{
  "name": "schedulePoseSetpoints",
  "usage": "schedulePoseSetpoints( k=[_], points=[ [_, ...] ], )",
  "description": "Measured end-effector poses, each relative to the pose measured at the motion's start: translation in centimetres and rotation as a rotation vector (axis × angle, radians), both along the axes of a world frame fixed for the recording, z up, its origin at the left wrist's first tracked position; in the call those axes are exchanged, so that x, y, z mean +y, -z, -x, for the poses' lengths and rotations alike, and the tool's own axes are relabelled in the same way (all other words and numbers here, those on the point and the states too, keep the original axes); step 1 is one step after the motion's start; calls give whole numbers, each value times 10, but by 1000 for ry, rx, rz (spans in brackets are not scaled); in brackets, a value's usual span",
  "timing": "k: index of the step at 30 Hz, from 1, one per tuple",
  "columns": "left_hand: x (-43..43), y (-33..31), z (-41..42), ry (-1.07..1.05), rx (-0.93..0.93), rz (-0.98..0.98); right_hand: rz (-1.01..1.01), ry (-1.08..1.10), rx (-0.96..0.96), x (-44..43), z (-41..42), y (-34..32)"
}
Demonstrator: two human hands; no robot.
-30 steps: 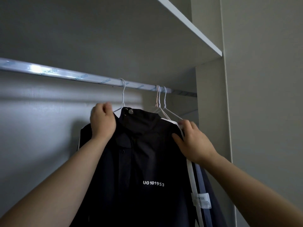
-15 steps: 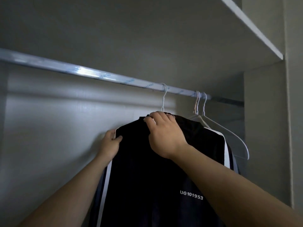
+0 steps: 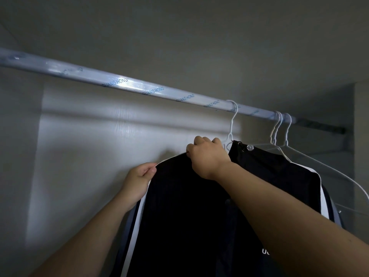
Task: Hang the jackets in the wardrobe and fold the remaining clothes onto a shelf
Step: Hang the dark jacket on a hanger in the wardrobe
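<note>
A dark navy jacket with white side stripes hangs on a white wire hanger hooked over the wardrobe rail. My left hand pinches the jacket's left shoulder edge. My right hand grips the fabric at the top of the shoulder, just left of the collar. The collar with its snap button sits right of my right hand.
Two empty white wire hangers hang on the rail at the right, behind the jacket. The rail is wrapped in printed plastic film. A shelf underside spans overhead; the wardrobe side panel stands at the right.
My right hand crossed from the jacket's right shoulder to the left shoulder beside the collar. My left hand slid down to the outer left shoulder edge. The camera view shifted left.
</note>
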State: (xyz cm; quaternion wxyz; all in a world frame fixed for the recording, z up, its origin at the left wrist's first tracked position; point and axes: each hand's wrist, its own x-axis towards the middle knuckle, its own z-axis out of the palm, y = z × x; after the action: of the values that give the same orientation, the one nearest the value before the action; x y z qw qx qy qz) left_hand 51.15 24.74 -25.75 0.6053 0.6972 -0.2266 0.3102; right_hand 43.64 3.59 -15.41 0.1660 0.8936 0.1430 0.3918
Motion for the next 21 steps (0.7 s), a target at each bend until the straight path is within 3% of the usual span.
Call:
schedulePoseSetpoints(
  k=[5,8,16,21],
  points=[
    [-12,7,-2,-102,-30,-47,15,-49,-89,-6,3,11],
    [-25,3,8,-332,-181,-135,-3,-48,-111,-5,2,12],
    [-40,-15,32,-503,-619,-236,10,-149,-150,-11,5,17],
    [-39,-9,29,-676,-822,-326,-49,-278,-336,-13,6,32]
  ],
)
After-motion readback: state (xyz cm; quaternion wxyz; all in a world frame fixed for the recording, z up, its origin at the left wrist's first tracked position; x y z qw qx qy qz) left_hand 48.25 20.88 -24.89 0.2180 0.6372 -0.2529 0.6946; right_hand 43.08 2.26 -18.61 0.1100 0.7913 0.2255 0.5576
